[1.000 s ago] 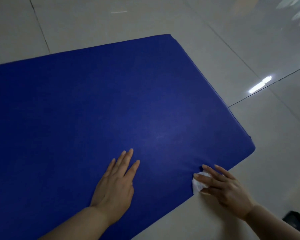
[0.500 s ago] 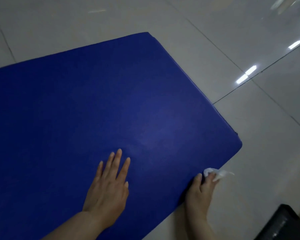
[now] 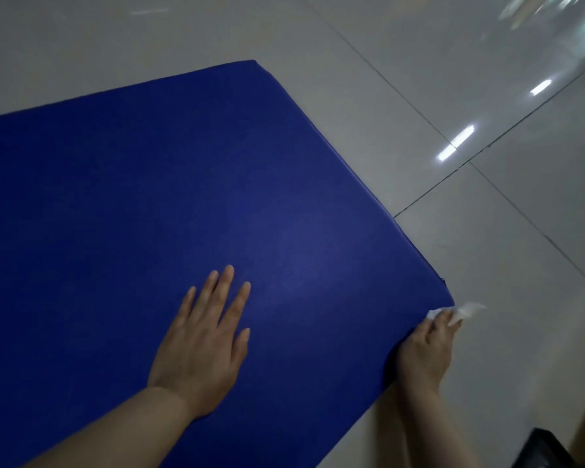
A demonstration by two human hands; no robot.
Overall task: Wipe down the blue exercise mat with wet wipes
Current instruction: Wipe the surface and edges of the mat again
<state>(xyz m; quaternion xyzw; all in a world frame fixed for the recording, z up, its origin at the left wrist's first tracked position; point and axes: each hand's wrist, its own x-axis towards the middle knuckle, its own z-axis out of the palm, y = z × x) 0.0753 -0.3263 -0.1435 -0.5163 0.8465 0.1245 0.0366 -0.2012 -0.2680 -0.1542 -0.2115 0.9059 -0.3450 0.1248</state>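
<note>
With the right hand pinching the wipe at the mat corner and left fingers flat, the wipe may drag onto the floor.

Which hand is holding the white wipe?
The right hand, at the blue foam mat's near corner, pinches the crumpled white wet wipe. The left hand lies flat, holding nothing.

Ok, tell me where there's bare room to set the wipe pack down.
Bare tile floor runs beyond the mat's far and right edges. The blue mat is bare above the left hand. It is crowded at the near right corner, where the right hand holds the wet wipe, and a black object sits lower right.
</note>
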